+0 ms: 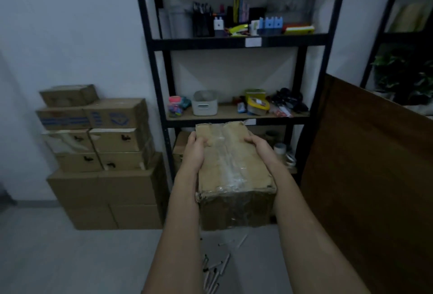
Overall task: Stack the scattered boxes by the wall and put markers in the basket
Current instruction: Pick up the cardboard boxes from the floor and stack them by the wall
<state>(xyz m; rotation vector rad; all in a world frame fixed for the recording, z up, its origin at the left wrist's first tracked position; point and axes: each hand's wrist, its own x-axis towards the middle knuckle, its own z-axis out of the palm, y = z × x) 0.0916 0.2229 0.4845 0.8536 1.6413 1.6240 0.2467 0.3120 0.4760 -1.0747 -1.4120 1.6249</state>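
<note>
I hold a taped brown cardboard box [230, 169] in the air in front of the black shelf unit. My left hand [194, 150] grips its left side with the thumb curled over the top. My right hand [260, 147] grips its right side the same way. A stack of cardboard boxes [103, 153] stands against the wall at the left. Several markers [215, 268] lie scattered on the grey floor below the held box. A white basket [205, 104] sits on the middle shelf, above the box.
The black shelf unit [234, 43] carries stationery on its upper and middle shelves, with another box and tape rolls low down. A dark wooden board [375, 165] leans at the right. A plant [403, 75] stands behind it. Grey floor spreads at the lower left.
</note>
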